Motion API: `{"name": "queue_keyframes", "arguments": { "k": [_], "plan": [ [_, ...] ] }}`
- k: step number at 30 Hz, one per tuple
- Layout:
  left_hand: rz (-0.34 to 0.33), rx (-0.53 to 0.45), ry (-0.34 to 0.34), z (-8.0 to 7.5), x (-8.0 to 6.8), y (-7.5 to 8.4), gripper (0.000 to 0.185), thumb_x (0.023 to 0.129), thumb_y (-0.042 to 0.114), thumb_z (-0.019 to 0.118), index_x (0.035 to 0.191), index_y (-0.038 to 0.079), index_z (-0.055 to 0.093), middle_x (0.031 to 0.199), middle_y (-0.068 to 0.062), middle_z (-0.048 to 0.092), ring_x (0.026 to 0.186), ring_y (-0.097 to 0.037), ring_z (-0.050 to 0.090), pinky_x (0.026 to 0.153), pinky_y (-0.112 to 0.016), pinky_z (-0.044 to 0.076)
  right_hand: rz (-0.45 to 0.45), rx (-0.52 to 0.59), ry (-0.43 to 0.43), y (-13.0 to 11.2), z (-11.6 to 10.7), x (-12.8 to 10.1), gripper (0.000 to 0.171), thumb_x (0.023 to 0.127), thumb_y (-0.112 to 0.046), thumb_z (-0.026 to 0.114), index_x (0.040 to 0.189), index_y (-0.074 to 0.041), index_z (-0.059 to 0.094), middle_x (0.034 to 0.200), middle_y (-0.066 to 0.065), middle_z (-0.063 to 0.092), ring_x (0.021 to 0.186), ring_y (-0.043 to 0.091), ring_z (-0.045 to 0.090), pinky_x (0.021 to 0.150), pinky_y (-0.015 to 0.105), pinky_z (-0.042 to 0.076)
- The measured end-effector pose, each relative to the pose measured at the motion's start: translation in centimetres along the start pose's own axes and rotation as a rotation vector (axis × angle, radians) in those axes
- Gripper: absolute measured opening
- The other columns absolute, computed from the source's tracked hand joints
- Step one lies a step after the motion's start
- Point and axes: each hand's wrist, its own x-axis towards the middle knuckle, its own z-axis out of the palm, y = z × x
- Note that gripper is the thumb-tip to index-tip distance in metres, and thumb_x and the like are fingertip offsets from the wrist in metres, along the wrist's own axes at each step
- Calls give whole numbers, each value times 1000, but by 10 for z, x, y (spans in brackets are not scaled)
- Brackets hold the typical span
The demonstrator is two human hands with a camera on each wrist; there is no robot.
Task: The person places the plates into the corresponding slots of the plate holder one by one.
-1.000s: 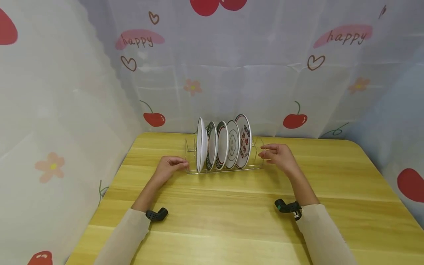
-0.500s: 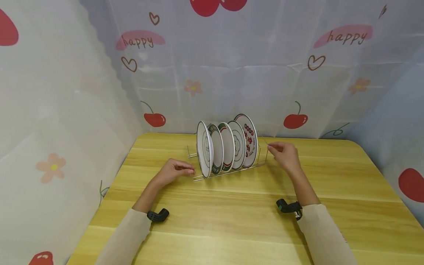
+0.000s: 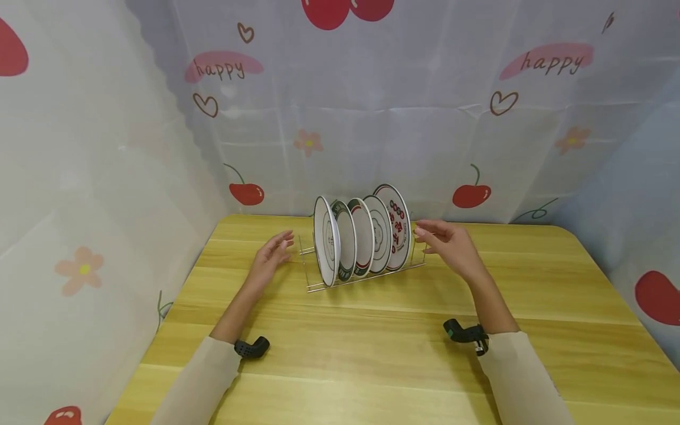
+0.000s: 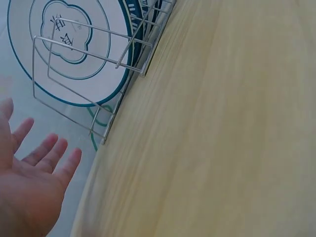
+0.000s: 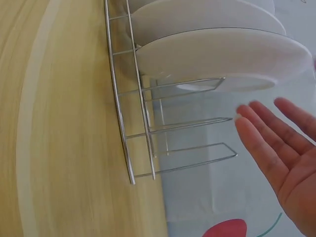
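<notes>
A wire dish rack (image 3: 319, 287) stands at the back middle of the wooden table (image 3: 372, 354), turned at a slant, with several plates (image 3: 325, 248) upright in its slots. My left hand (image 3: 276, 248) hovers open beside the rack's left end, not touching it. My right hand (image 3: 441, 239) hovers open beside the right end, fingers straight, also apart from it. In the left wrist view my left hand (image 4: 34, 173) sits below the rack's end loops (image 4: 74, 106) and a teal-patterned plate (image 4: 69, 44). In the right wrist view my right hand (image 5: 286, 143) faces the rack's bare slots (image 5: 143, 128) and the white plate backs (image 5: 222, 54).
Cherry-print sheets (image 3: 372, 118) hang close behind the table and along its left side, right behind the rack. Bare wood lies in front of the rack, toward me and to the right.
The rack has been turned so its left end sits nearer to me. Both hands have since let go of its ends, opened and drawn slightly away.
</notes>
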Motion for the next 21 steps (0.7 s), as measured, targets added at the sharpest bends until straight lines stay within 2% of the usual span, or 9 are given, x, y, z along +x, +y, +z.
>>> {"name": "queue_keyframes", "arguments": {
  "k": [2,5,7,9,11,16,18,21],
  "plan": [
    [3,15,-61,3,0,4,45,104,21,34,144,-1,33,144,-19,39,133,-38,33,104,-62,31,-12,-43,-57,-6,2,-2,45,88,-26,69,126,-4,59,113,16,65,97,32,65,72,35,59],
    [-2,7,-141,6,-1,7,44,106,21,27,146,3,32,146,-19,36,136,-34,30,107,-63,25,-37,-96,-108,-11,5,-3,48,84,-21,73,127,-4,58,111,15,65,95,32,65,70,30,59],
    [3,-11,-170,7,0,6,44,106,21,24,145,4,34,145,-22,36,136,-35,31,108,-63,22,-47,-119,-113,-13,6,-4,48,84,-18,73,127,-3,58,112,16,65,94,32,65,69,29,58],
    [11,-27,-170,6,1,4,43,106,21,23,144,4,37,144,-25,37,134,-38,32,108,-64,22,-47,-120,-114,-14,7,-5,48,85,-17,72,127,0,57,111,18,65,92,33,66,69,32,59],
    [17,-34,-160,5,2,0,44,106,22,23,141,0,39,141,-28,38,132,-40,35,106,-64,24,-38,-109,-110,-14,7,-5,47,86,-16,71,127,2,56,110,20,65,90,33,67,68,33,59],
    [-4,-31,-152,0,3,-11,46,106,25,28,134,-6,46,132,-26,50,124,-37,47,101,-63,34,-1,-66,-71,-10,5,-4,42,88,-17,68,125,2,59,113,19,65,89,33,67,68,32,60],
    [-22,-24,-179,-2,3,-12,45,105,25,32,133,-6,48,131,-23,52,122,-34,50,99,-62,38,2,-65,-50,-8,4,-4,40,89,-18,67,123,1,60,114,18,64,91,34,67,69,34,60],
    [-71,-38,-260,-7,2,-12,43,103,24,39,134,-5,48,133,-20,52,124,-29,49,99,-59,40,-7,-89,-18,-7,3,-4,38,90,-19,66,122,1,61,112,19,65,90,35,66,70,38,60]
  ]
}}
